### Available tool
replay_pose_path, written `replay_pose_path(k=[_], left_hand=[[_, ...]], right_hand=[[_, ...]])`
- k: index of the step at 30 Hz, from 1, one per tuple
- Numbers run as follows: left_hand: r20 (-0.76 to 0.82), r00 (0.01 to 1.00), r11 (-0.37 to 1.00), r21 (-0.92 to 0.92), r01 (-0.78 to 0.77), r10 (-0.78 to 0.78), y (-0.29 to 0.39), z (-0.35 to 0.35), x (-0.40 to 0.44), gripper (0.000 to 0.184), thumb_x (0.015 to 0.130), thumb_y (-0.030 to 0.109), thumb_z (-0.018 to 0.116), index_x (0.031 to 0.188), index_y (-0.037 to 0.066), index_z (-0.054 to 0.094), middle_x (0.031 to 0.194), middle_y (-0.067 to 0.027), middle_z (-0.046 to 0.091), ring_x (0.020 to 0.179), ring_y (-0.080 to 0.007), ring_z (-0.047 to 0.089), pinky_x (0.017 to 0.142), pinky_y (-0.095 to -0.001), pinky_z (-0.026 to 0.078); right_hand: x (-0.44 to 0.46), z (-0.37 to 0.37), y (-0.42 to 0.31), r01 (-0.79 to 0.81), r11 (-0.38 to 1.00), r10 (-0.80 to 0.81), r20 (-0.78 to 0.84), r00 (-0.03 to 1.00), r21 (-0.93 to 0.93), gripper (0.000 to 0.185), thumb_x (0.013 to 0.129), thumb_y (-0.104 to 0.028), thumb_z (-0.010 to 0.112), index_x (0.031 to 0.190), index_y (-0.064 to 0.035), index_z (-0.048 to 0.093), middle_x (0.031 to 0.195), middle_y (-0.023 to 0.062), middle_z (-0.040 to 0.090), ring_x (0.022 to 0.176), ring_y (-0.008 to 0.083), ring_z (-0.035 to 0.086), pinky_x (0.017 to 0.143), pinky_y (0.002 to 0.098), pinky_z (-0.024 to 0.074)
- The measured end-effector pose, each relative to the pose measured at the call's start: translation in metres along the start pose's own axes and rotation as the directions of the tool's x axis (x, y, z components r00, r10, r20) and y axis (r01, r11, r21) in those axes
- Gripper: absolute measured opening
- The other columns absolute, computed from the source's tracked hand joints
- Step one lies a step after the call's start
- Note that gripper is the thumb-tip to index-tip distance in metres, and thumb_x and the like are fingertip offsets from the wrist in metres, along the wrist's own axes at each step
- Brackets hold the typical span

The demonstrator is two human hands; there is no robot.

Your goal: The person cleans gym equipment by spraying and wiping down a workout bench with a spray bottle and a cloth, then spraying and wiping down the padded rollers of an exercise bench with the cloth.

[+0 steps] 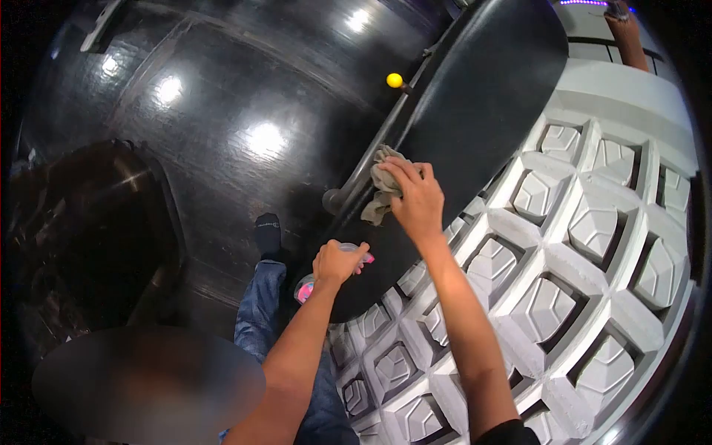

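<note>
Flanking the black surface [486,104] are floor [211,111] and lattice [547,248], perhaps plaster.

We take this for a commercial interior, its exact kind unclear: glossy black floor [215,111] left of the right-hand fingers [405,172], sculpted white panelling [545,239] to their right, a purple light strip [593,3] far beyond.

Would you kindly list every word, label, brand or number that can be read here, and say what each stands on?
No text is readable.
Dark sock: a small pale marking, too small to read.
Bottle in the left hand: pink patches show, but no legible lettering.
</note>
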State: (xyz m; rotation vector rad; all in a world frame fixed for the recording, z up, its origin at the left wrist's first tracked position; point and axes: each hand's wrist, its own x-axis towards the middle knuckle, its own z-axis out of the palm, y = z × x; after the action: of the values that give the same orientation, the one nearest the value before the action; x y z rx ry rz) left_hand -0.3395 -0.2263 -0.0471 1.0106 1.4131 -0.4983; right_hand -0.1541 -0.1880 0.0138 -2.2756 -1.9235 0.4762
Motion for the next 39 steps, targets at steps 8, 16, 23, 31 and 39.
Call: replay_pose_path(k=[8,16,23,31,39], left_hand=[[0.021,0.994,0.993,-0.051,-0.102,0.103,0.001,-0.005,-0.002,0.051,0.08,0.052,0.07,0.07,0.003,0.074,0.058,-0.004,0.069,0.053,-0.0167,0.067,0.06,-0.0314,0.054],[0.011,0.982,0.936,-0.305,-0.175,0.188,-0.02,0.006,0.017,0.045,0.085,0.039,0.075,0.076,-0.005,0.07,0.064,-0.0108,0.07,0.046,-0.0165,0.063,0.038,-0.0288,0.044],[0.047,0.971,0.932,-0.297,-0.209,0.233,-0.01,0.003,0.007,0.037,0.087,0.029,0.069,0.08,-0.007,0.071,0.065,-0.0123,0.069,0.047,-0.0166,0.063,0.035,-0.0297,0.042],[0.267,0.943,0.964,0.125,-0.236,0.197,0.024,0.0,-0.009,0.039,0.089,0.04,0.068,0.089,0.002,0.076,0.074,-0.0057,0.072,0.061,-0.0125,0.068,0.043,-0.0286,0.048],[0.346,0.933,0.848,0.463,-0.258,0.094,0.036,0.017,0.014,0.049,0.079,0.054,0.07,0.075,0.005,0.077,0.069,-0.0042,0.073,0.049,-0.0164,0.064,0.055,-0.0293,0.054]], right_hand=[[-0.088,0.03,-0.009,-0.037,0.946,0.043,-0.01,0.999,0.321,0.06,0.063,0.0,0.072,0.118,-0.0238,0.069,0.122,-0.007,0.065,0.102,0.0258,0.058,0.085,0.0369,0.0537],[-0.084,0.027,0.025,-0.34,0.89,0.432,-0.324,0.842,0.304,0.058,0.064,0.0,0.069,0.118,-0.0213,0.069,0.117,-0.0031,0.065,0.101,0.0273,0.058,0.087,0.0376,0.0536],[-0.089,0.048,-0.027,-0.253,0.884,0.353,-0.208,0.912,0.394,0.054,0.064,0.002,0.072,0.114,-0.0206,0.07,0.117,-0.0041,0.062,0.101,0.026,0.057,0.084,0.0379,0.0566],[-0.139,0.026,0.041,-0.545,0.741,0.658,-0.26,0.707,0.393,0.042,0.075,-0.007,0.073,0.114,-0.0215,0.071,0.115,-0.0025,0.064,0.105,0.0258,0.059,0.087,0.0407,0.0538],[-0.105,0.043,0.008,-0.397,0.751,0.601,-0.299,0.741,0.528,0.054,0.067,0.002,0.071,0.116,-0.0215,0.07,0.117,-0.0014,0.065,0.099,0.029,0.058,0.089,0.039,0.0524]])
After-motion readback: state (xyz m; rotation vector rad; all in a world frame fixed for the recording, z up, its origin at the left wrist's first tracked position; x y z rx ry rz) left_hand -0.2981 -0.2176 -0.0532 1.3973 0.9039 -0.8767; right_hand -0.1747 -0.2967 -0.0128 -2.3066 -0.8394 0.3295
